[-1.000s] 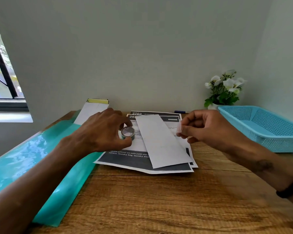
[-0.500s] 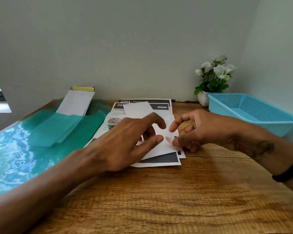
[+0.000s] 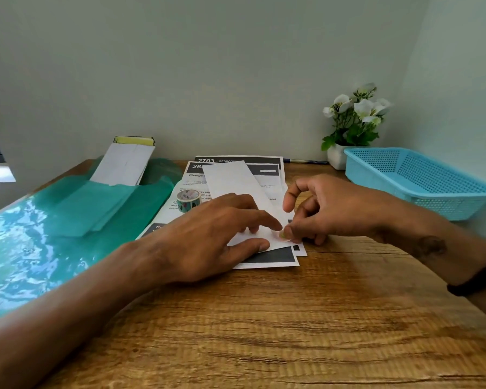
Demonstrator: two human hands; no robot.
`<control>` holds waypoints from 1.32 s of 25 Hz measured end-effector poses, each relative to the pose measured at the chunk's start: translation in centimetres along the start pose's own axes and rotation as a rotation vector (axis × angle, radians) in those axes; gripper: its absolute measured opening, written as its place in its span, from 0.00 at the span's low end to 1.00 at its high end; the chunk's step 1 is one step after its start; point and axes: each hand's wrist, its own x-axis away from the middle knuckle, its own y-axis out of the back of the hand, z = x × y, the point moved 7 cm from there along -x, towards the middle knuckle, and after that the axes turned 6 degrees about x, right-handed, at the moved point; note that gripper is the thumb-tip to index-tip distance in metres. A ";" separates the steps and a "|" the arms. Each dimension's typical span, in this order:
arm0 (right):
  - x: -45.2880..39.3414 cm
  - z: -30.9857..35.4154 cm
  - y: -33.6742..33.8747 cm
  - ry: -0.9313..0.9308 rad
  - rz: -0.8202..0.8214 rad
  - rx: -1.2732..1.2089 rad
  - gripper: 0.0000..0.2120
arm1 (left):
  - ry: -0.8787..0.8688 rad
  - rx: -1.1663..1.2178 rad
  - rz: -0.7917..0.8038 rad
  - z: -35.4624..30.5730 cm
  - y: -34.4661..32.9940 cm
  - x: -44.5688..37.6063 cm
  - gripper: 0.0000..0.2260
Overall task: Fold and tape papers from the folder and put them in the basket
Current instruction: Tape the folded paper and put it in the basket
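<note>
Two hands on the folded paper (image 3: 236, 186), mid-table.
Green folder (image 3: 68, 220) far left holds folded sheets; tape roll (image 3: 188, 200) just beside it; left hand (image 3: 208, 234) presses flat, fingers straight; right hand (image 3: 328, 211) pinches a tape piece (image 3: 281, 236) at the paper's edge; blue basket (image 3: 421, 181) sits right, bare wood up front.

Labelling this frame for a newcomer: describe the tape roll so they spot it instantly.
Start at the translucent green plastic folder covering the wooden table's left side. Off its right edge lies a stack of black-and-white printed sheets; the small patterned tape roll stands on them, left of the folded white paper, the only round thing there.
</note>
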 end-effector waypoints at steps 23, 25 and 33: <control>0.1 0.3 0.0 0.090 0.003 0.111 0.14 | -0.009 -0.004 0.023 0.2 -0.3 -0.1 0.15; 0.1 0.4 -0.1 0.086 0.002 0.120 0.14 | -0.008 -0.005 0.025 0.2 -0.3 -0.1 0.15; 0.2 0.3 -0.2 0.086 0.002 0.125 0.13 | -0.018 0.027 0.027 -0.1 0.0 -0.1 0.15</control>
